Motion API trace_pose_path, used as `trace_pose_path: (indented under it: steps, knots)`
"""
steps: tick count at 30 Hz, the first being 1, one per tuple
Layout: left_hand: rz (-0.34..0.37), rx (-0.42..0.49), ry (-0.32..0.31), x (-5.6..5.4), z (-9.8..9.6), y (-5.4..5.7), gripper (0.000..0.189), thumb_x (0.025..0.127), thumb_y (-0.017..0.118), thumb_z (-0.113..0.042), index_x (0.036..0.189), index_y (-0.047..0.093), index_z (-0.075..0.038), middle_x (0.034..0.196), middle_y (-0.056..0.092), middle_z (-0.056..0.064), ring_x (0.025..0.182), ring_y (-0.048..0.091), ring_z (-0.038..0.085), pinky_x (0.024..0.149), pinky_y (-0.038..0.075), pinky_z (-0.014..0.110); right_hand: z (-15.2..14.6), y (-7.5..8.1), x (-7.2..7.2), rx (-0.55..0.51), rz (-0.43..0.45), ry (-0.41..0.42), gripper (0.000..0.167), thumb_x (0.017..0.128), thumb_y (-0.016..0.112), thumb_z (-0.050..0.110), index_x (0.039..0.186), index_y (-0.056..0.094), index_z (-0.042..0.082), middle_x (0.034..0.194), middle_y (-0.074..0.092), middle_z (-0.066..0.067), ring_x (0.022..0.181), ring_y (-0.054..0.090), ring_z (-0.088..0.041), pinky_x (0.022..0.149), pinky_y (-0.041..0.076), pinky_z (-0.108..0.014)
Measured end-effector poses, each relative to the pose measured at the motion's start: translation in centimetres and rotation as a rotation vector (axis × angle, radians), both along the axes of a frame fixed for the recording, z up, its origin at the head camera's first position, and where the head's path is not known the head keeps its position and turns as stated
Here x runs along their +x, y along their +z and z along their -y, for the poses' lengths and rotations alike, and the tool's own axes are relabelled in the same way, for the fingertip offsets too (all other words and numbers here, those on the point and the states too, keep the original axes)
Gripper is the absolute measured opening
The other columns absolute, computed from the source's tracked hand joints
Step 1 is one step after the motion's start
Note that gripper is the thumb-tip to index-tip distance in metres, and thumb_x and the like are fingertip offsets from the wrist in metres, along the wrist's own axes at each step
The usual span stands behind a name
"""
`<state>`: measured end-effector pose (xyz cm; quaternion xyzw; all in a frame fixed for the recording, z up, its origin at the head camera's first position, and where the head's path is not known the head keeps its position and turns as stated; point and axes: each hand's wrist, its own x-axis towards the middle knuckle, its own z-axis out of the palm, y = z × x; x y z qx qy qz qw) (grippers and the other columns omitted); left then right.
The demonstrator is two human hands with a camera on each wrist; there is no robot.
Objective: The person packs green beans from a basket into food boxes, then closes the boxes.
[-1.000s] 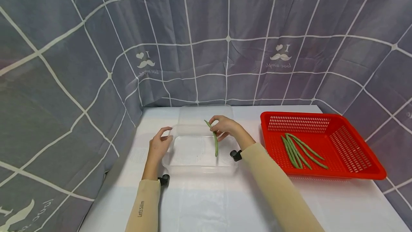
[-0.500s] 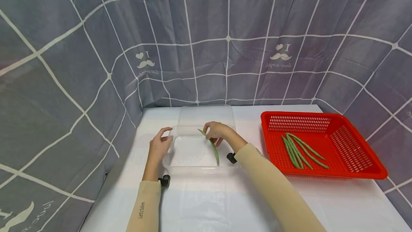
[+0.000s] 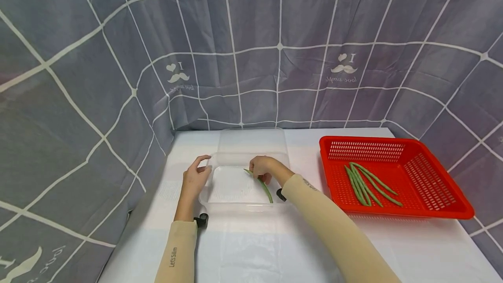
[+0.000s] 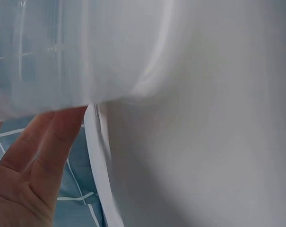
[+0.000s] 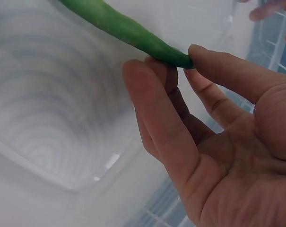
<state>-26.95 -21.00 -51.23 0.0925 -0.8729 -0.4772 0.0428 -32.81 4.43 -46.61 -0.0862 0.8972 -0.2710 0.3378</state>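
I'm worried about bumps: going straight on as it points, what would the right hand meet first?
Probably the clear box's floor: the right hand, pinching a bean, points down into it, though depth is unclear.

Six green beans [image 5: 128, 30], one red basket [image 3: 416, 184], one clear container [image 3: 232, 182], two sleeves [image 3: 334, 222]

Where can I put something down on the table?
Bare table lies between the sleeves and in front of the red basket. Crowded: the clear container; right hand holds a green bean inside, left hand at its left side.
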Motion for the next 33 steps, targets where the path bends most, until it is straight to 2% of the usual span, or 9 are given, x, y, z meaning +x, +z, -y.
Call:
trace_pose_path:
  steps: [3, 9, 14, 25, 29, 33]
  knots:
    - [0.0, 0.001, -0.001, 0.0, -0.1, 0.0, 0.042, 0.103, 0.059, -0.031, 0.144, 0.062, -0.033, 0.137, 0.073, 0.018, 0.124, 0.071, 0.039, 0.08, 0.058, 0.041, 0.0, -0.5, 0.1, 0.023, -0.007, -0.002, 0.015, 0.095, 0.068, -0.005, 0.096, 0.06, 0.007, 0.076, 0.06, -0.009, 0.065, 0.064, -0.022, 0.076, 0.065, -0.041]
    - [-0.004, 0.001, -0.002, 0.1, -0.2, 0.0, 0.041, 0.102, 0.059, -0.031, 0.143, 0.062, -0.034, 0.136, 0.073, 0.018, 0.121, 0.072, 0.038, 0.076, 0.055, 0.036, 0.0, -1.1, 0.2, 0.059, -0.045, 0.005, 0.019, 0.094, 0.071, -0.004, 0.091, 0.058, 0.009, 0.071, 0.062, -0.008, 0.06, 0.064, -0.021, 0.065, 0.063, -0.035]
    - [-0.002, 0.001, 0.003, 0.0, -0.2, -0.1, 0.041, 0.103, 0.059, -0.031, 0.143, 0.062, -0.035, 0.137, 0.073, 0.018, 0.122, 0.072, 0.038, 0.078, 0.056, 0.038, 0.0, -1.3, 0.1, 0.067, -0.061, 0.006, 0.02, 0.093, 0.072, -0.004, 0.089, 0.058, 0.009, 0.07, 0.06, -0.006, 0.058, 0.063, -0.019, 0.06, 0.06, -0.032]
    - [0.001, 0.008, 0.002, 0.0, -0.3, 0.0, 0.042, 0.102, 0.059, -0.031, 0.143, 0.063, -0.033, 0.137, 0.072, 0.02, 0.123, 0.071, 0.04, 0.078, 0.056, 0.039, -0.3, -0.8, 0.2, 0.059, -0.066, 0.015, 0.015, 0.094, 0.074, 0.001, 0.094, 0.062, 0.009, 0.073, 0.063, -0.006, 0.062, 0.065, -0.018, 0.063, 0.062, -0.033]
    - [0.001, 0.005, 0.005, 0.0, -0.3, 0.0, 0.041, 0.102, 0.059, -0.031, 0.143, 0.063, -0.034, 0.137, 0.072, 0.02, 0.121, 0.072, 0.039, 0.078, 0.056, 0.038, -0.6, 0.1, 0.2, -0.007, -0.075, 0.012, 0.011, 0.096, 0.073, 0.004, 0.104, 0.065, 0.007, 0.077, 0.066, -0.008, 0.065, 0.064, -0.018, 0.064, 0.061, -0.033]
    - [0.001, 0.006, 0.003, 0.0, -0.1, -0.1, 0.042, 0.103, 0.059, -0.031, 0.144, 0.062, -0.034, 0.138, 0.072, 0.02, 0.122, 0.072, 0.039, 0.078, 0.056, 0.038, -0.8, 1.3, 0.3, -0.091, -0.093, 0.014, 0.027, 0.099, 0.071, 0.009, 0.125, 0.066, 0.002, 0.09, 0.075, -0.015, 0.074, 0.069, -0.021, 0.069, 0.063, -0.034]
